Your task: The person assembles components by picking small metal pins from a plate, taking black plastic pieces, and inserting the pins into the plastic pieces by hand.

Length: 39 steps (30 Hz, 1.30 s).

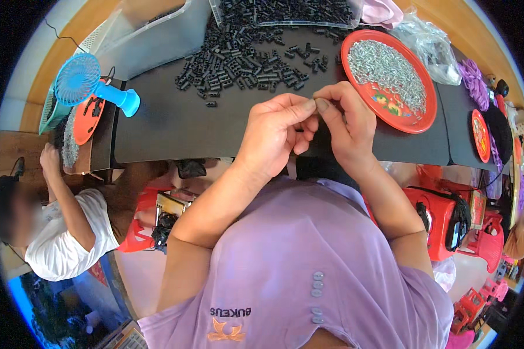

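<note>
My left hand (282, 128) and my right hand (349, 121) meet over the near part of the dark table (180, 131), thumbs and forefingers pinched together. Whatever sits between the fingertips is too small or too hidden to make out. Just beyond them spreads a heap of small black plastic parts (239, 68), with one loose black part (211, 104) at its near edge. Right of my right hand stands a red plate (416, 123) holding many small silvery metal pieces (387, 67), which look like screws or pins.
A clear plastic bin (163, 43) stands at the back left, near a blue fan (78, 79). More black parts fill another bin (308, 23) at the back. A plastic bag (428, 49) lies behind the red plate. Another person (70, 232) in white sits at left beside an orange-red plate (89, 121).
</note>
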Each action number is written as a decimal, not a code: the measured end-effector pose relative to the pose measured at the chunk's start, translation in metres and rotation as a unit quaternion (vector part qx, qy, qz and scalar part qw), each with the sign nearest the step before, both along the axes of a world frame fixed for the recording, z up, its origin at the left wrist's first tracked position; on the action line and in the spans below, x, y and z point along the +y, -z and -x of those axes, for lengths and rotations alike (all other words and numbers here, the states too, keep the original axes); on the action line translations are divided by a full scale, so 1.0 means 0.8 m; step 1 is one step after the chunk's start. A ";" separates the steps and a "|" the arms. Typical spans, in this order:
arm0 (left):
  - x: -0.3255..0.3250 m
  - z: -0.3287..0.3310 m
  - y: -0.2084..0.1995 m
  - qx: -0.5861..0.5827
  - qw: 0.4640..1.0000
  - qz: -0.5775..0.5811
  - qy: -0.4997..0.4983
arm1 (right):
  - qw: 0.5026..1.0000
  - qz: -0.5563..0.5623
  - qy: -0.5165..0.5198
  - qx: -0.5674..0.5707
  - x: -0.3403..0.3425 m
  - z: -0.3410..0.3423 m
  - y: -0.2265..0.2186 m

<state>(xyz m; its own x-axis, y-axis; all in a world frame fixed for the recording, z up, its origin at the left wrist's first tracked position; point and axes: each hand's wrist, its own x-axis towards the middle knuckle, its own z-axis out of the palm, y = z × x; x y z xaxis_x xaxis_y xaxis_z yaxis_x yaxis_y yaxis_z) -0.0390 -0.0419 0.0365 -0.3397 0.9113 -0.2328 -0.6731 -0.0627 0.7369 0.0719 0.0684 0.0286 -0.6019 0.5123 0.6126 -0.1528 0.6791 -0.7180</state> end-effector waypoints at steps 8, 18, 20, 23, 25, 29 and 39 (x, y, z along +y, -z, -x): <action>-0.014 0.020 -0.004 0.047 0.998 0.027 0.035 | 0.964 0.175 -0.192 -0.059 0.013 -0.006 -0.013; -0.008 0.013 -0.006 0.045 0.998 0.040 0.001 | 0.933 0.341 -0.108 -0.039 -0.004 -0.008 -0.002; -0.010 0.012 -0.017 0.102 0.993 0.059 -0.029 | 0.933 0.347 -0.092 -0.030 -0.004 -0.012 -0.001; -0.022 0.029 -0.062 0.209 0.974 -0.022 -0.087 | 0.929 0.358 -0.071 -0.068 -0.001 -0.023 0.002; -0.028 0.052 -0.087 0.273 0.937 -0.216 -0.016 | 0.934 0.341 -0.083 -0.059 0.000 -0.030 0.008; 0.012 0.061 -0.101 0.582 0.805 -0.113 -0.027 | 0.972 0.208 -0.097 -0.042 0.004 -0.030 0.024; 0.155 0.118 -0.030 0.901 0.431 -0.048 -0.018 | 0.974 0.195 -0.110 -0.033 0.003 -0.032 0.022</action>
<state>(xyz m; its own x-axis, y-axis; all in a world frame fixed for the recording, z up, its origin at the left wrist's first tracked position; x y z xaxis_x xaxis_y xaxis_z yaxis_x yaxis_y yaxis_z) -0.1333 0.0819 0.0609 0.0945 0.8741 0.4765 0.9891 -0.1366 0.0545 0.0977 0.0708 0.0113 -0.7541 0.5535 0.3535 -0.2089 0.3081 -0.9281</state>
